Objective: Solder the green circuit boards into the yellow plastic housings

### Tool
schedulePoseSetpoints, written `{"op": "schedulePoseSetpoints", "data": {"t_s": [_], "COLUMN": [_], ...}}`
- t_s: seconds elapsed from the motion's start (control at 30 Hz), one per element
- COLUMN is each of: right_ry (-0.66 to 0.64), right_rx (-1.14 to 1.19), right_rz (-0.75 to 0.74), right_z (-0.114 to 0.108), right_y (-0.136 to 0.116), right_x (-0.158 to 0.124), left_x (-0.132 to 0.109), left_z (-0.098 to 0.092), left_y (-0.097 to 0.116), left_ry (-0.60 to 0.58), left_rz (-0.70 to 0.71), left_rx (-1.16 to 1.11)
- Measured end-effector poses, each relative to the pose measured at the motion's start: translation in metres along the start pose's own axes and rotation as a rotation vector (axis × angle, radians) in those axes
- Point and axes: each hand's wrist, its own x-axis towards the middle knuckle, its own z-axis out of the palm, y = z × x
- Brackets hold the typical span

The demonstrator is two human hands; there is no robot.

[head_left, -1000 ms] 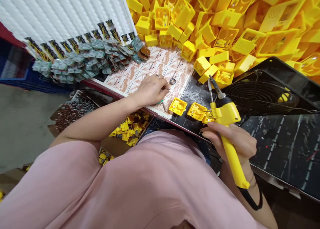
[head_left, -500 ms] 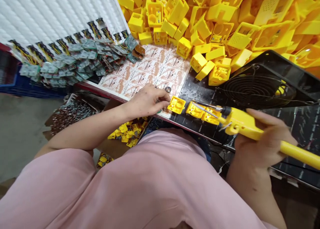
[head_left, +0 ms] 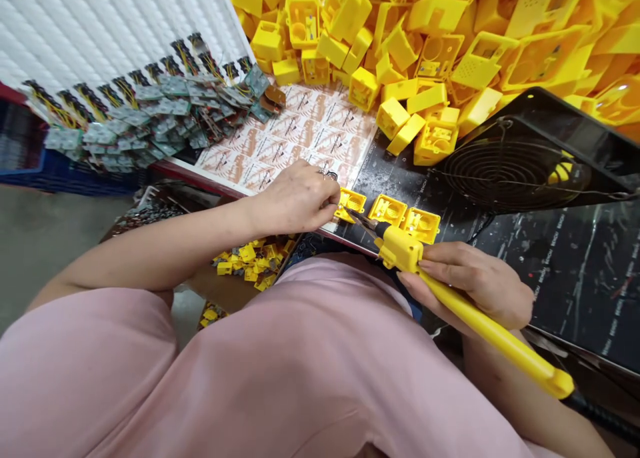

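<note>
My right hand (head_left: 475, 288) is closed around a yellow soldering iron (head_left: 480, 321), whose metal tip points left at the first of three small yellow plastic housings (head_left: 353, 201) lined up on the black mat (head_left: 550, 251). The other two housings (head_left: 387, 210) (head_left: 421, 223) sit just to its right. My left hand (head_left: 297, 198) lies with fingers curled against the left housing, pinching something small that I cannot make out. A ring shows on one finger.
A big heap of yellow plastic casings (head_left: 450, 38) fills the back right. A black fan (head_left: 505, 171) stands on the mat. Rows of green circuit boards with wires (head_left: 150, 111) lie at the left, beside a printed sheet (head_left: 300, 138). Small yellow parts (head_left: 253, 258) fill a box below the bench edge.
My right hand swung the soldering iron from pointing up to pointing left, bringing its tip to the left housing. My left hand slid right against that housing, covering the small black ring.
</note>
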Motion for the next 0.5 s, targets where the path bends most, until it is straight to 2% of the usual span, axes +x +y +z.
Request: {"op": "schedulePoseSetpoints", "data": {"t_s": [0.13,0.23,0.33,0.5], "right_ry": [-0.026,-0.144,-0.225,-0.144], "right_rx": [0.018,0.001,-0.027,0.0], "right_rz": [-0.013,-0.025,-0.035,0.033], "right_z": [0.002,-0.003,-0.011,-0.021], "right_y": [-0.004,-0.011,-0.017,-0.013], "right_x": [0.002,0.007,0.011,0.003], "left_x": [0.0,-0.002,-0.003,0.0], "left_z": [0.001,0.004,0.005,0.003], "left_y": [0.002,0.003,0.004,0.004], "left_ry": [0.052,0.123,0.143,0.105], "left_rz": [0.072,0.128,0.148,0.151], "left_rx": [0.1,0.172,0.212,0.22]}}
